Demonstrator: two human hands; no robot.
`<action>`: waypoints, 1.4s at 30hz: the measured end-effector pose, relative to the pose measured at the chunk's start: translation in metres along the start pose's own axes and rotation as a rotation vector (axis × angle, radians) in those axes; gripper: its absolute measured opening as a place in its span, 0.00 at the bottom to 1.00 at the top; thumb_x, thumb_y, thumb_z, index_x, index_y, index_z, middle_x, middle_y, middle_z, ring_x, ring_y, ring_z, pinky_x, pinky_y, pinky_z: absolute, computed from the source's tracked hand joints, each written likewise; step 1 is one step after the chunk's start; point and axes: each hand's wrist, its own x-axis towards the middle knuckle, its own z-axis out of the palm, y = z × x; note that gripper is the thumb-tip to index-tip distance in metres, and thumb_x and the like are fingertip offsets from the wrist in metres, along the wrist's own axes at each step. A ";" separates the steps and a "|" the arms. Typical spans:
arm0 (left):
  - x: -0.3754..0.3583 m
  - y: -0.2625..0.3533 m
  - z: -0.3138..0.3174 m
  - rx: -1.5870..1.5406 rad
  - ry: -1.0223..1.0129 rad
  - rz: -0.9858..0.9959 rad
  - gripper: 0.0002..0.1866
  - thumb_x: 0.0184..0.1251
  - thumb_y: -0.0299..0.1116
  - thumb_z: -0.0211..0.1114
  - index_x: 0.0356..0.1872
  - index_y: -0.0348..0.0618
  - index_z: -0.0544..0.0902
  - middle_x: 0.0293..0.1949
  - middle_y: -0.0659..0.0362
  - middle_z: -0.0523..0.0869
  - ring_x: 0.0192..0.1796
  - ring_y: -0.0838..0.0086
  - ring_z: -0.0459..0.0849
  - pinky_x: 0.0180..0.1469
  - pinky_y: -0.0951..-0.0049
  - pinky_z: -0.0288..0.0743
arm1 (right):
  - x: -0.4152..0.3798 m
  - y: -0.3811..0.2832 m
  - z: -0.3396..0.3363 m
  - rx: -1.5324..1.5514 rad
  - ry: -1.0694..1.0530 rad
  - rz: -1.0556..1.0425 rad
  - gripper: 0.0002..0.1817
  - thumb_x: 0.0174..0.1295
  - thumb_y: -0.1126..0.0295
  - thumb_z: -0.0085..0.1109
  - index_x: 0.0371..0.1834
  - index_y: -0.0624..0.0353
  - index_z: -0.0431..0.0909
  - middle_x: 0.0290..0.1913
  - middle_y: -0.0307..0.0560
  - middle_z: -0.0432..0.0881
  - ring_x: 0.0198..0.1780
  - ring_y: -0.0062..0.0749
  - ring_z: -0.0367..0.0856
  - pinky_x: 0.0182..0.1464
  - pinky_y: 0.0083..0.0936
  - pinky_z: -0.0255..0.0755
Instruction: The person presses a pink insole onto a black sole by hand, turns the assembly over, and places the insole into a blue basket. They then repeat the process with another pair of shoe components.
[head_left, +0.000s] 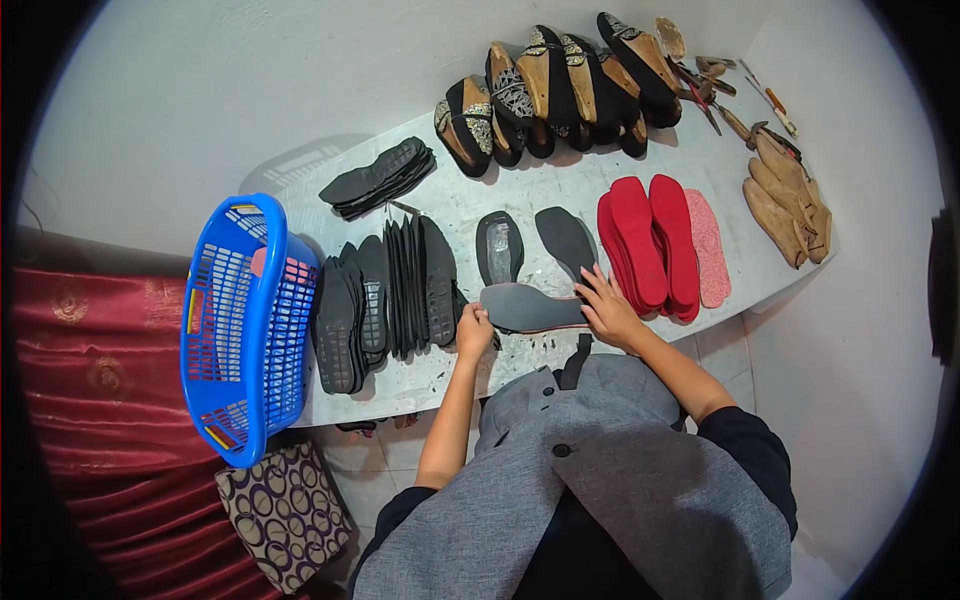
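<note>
A grey insole [530, 308] with a thin reddish lower edge lies crosswise near the table's front edge. My left hand [474, 331] pinches its left end between thumb and fingers. Over the other end, my right hand [612, 312] rests with fingers stretched and spread, touching the insole. Just beyond my right fingertips is a dark grey sole piece [565, 240]. Beside it, a black sole [500, 245] has a shiny patch on its face, and the insole covers its near end. Right of my right hand are stacked red insoles [634, 240].
Black soles [340, 325] stand bunched at left by a blue basket [268, 330]; more black soles [380, 178] lie behind. Shoes on lasts [550, 90] line the back. Bare wooden lasts [785, 195], hand tools [705, 95] and a pink speckled insole [708, 250] are at right.
</note>
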 end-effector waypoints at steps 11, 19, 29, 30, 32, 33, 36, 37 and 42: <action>0.006 -0.014 0.003 -0.209 -0.106 -0.032 0.11 0.61 0.30 0.55 0.42 0.35 0.73 0.27 0.52 0.80 0.32 0.70 0.80 0.35 0.73 0.72 | 0.026 -0.003 0.015 0.205 -0.091 0.002 0.18 0.60 0.66 0.48 0.53 0.59 0.68 0.48 0.50 0.75 0.55 0.42 0.70 0.64 0.43 0.52; -0.004 0.002 -0.008 -0.513 -0.162 0.038 0.09 0.64 0.27 0.54 0.42 0.34 0.71 0.29 0.62 0.77 0.32 0.82 0.75 0.36 0.82 0.68 | 0.057 -0.017 0.033 0.249 -0.019 0.022 0.19 0.59 0.61 0.52 0.51 0.56 0.71 0.42 0.50 0.78 0.41 0.42 0.78 0.41 0.31 0.72; -0.025 0.090 -0.026 -0.835 -0.036 0.259 0.20 0.71 0.41 0.44 0.53 0.34 0.67 0.50 0.58 0.74 0.50 0.78 0.71 0.53 0.79 0.63 | 0.091 -0.063 0.002 1.095 0.018 0.127 0.11 0.61 0.68 0.53 0.41 0.63 0.71 0.33 0.37 0.75 0.33 0.15 0.71 0.35 0.14 0.66; -0.027 0.100 -0.023 -0.771 0.066 0.343 0.19 0.71 0.40 0.45 0.53 0.34 0.66 0.50 0.56 0.72 0.51 0.76 0.70 0.53 0.77 0.62 | 0.094 -0.070 0.002 1.130 0.041 0.134 0.10 0.61 0.68 0.53 0.42 0.62 0.70 0.33 0.36 0.74 0.34 0.14 0.71 0.35 0.13 0.66; -0.030 0.114 -0.026 -0.693 0.151 0.287 0.18 0.71 0.38 0.44 0.52 0.33 0.65 0.49 0.53 0.72 0.50 0.74 0.70 0.54 0.77 0.62 | 0.101 -0.080 0.002 1.201 0.088 0.145 0.10 0.62 0.69 0.51 0.42 0.62 0.68 0.34 0.35 0.73 0.35 0.13 0.70 0.35 0.12 0.65; -0.032 0.122 -0.030 -0.663 0.179 0.334 0.17 0.70 0.38 0.45 0.50 0.33 0.65 0.46 0.53 0.73 0.48 0.73 0.71 0.52 0.75 0.64 | 0.104 -0.082 -0.004 1.134 0.041 0.148 0.10 0.64 0.69 0.48 0.45 0.62 0.66 0.36 0.37 0.72 0.38 0.14 0.70 0.40 0.13 0.65; -0.037 0.146 -0.044 -0.588 0.206 0.453 0.14 0.69 0.36 0.47 0.45 0.33 0.66 0.40 0.51 0.76 0.43 0.71 0.74 0.47 0.73 0.66 | 0.120 -0.097 -0.030 1.297 0.177 0.050 0.11 0.65 0.69 0.45 0.47 0.62 0.66 0.38 0.39 0.71 0.42 0.15 0.69 0.45 0.14 0.64; -0.039 0.152 -0.048 -0.572 0.183 0.475 0.14 0.69 0.36 0.47 0.45 0.33 0.66 0.39 0.51 0.76 0.42 0.71 0.74 0.46 0.73 0.67 | 0.127 -0.098 -0.041 1.188 0.193 0.074 0.13 0.66 0.67 0.42 0.48 0.63 0.67 0.44 0.43 0.73 0.47 0.21 0.70 0.50 0.18 0.63; -0.043 0.171 -0.062 -0.550 0.078 0.539 0.16 0.69 0.32 0.47 0.50 0.28 0.65 0.44 0.50 0.74 0.46 0.71 0.73 0.50 0.75 0.66 | 0.165 -0.112 -0.094 0.762 0.215 -0.076 0.17 0.67 0.60 0.39 0.47 0.63 0.68 0.44 0.52 0.77 0.47 0.38 0.75 0.48 0.27 0.65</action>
